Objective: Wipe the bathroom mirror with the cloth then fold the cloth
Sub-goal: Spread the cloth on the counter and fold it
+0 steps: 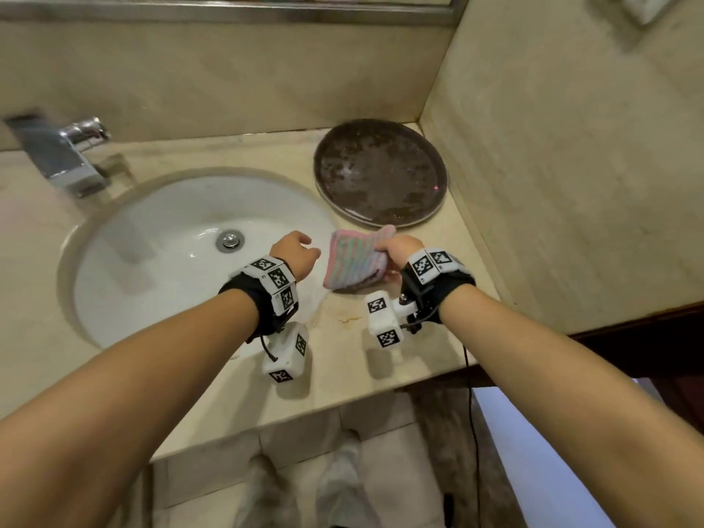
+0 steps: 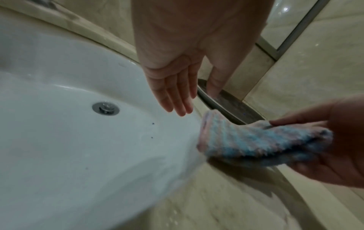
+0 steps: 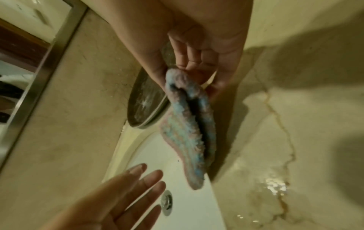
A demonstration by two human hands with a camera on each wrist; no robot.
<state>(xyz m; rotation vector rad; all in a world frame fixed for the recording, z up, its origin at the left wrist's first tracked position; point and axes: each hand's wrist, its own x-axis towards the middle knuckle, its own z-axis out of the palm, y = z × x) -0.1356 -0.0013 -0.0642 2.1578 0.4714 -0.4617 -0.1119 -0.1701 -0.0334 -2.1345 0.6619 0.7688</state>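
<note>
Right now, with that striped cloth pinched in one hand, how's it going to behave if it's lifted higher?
The cloth probably stays floppy: pinched by the right hand, its folded layers gape and droop in the right wrist view. It looks light, held by fingertips alone. The fluffy pile likely grips well, not slippery.

Head camera is looking steeply down at the sink (image 1: 183, 238); both wrist cameras are viewing close along the hands, sharing it.

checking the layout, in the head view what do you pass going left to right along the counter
faucet → sink with its drain → left hand, open over the basin's right edge → cloth, folded → right hand pinching the cloth's right side → side wall. The round tray overlaps the cloth in this order, so it is left out.
</note>
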